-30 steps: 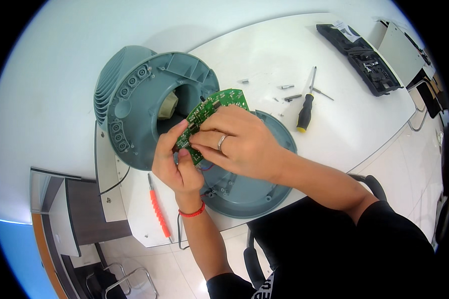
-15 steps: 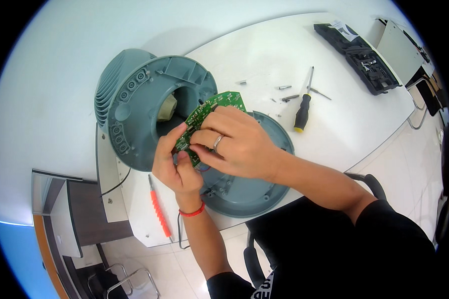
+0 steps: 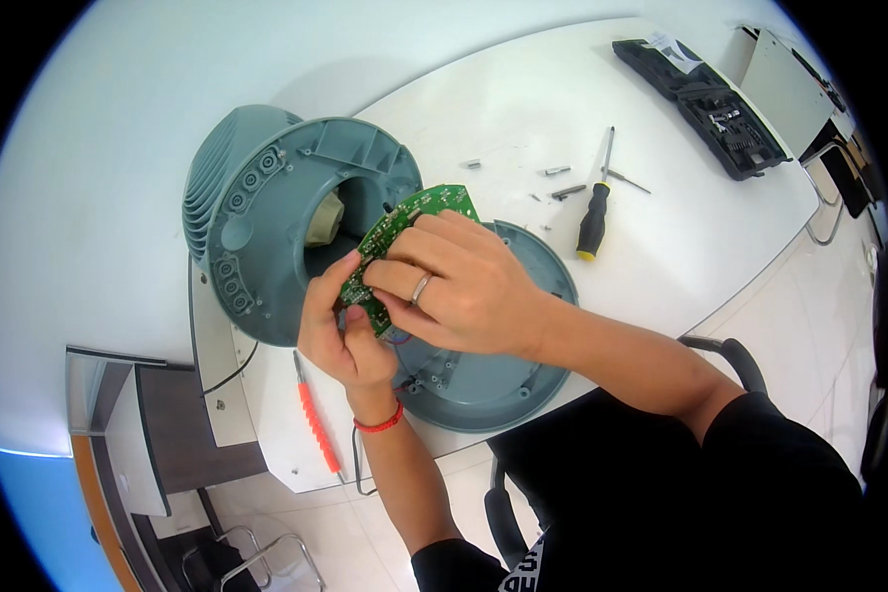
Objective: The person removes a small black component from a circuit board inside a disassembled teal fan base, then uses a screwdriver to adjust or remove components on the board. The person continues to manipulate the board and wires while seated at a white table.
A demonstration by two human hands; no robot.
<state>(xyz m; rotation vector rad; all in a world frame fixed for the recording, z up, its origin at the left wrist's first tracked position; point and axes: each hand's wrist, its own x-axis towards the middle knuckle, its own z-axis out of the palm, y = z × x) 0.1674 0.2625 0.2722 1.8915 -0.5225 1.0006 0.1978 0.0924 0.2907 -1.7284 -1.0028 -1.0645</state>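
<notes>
My left hand [image 3: 345, 326] grips the lower left edge of a curved green circuit board [image 3: 444, 198], thumb bent against it. My right hand [image 3: 459, 286], a ring on one finger, has curled fingers on the board's face; its fingertips are partly hidden. Thin wires run beneath the board. Behind it stands a grey-green plastic housing [image 3: 242, 232] with a finned body, a wide round flange and a pale part inside its central opening. Under my hands lies a round grey-green tray-like cover [image 3: 503, 385] with small posts.
The white table [image 3: 681, 237] holds a black-and-yellow screwdriver [image 3: 592, 222], small metal bits [image 3: 556, 171], an open black tool case [image 3: 725, 133] and an orange-handled screwdriver [image 3: 316, 424]. A dark cable runs down at left. Chairs [image 3: 740, 360] and other desks [image 3: 128, 434] surround the table.
The housing appears slightly lower and the tools slightly higher in the picture. My hands, with the board, have shifted a little leftward and keep much the same hold.
</notes>
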